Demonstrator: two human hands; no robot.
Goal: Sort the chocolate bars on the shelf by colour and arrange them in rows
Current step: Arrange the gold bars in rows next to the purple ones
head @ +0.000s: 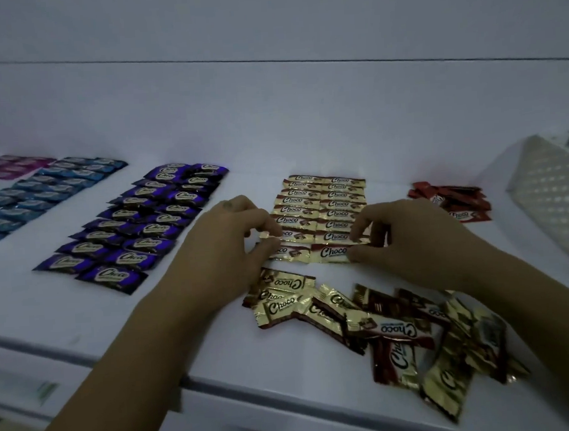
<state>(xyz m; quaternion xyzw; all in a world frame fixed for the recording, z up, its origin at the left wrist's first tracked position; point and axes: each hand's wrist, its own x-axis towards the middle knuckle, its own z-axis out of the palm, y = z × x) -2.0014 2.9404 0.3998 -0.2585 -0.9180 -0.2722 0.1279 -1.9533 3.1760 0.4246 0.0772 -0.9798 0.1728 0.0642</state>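
Two hands work at the near end of the gold rows (322, 199) on a white shelf (271, 123). The left hand (225, 252) has its grip pinched on the left end of a gold bar (291, 237) in the left column. The right hand (411, 237) pinches the right end of a second gold bar (332, 253) beside it. A loose gold pile (383, 326) lies nearer the shelf edge. Purple rows (137, 224), blue rows (42, 193) and pink bars (10, 165) lie to the left, a red heap (455, 201) to the right.
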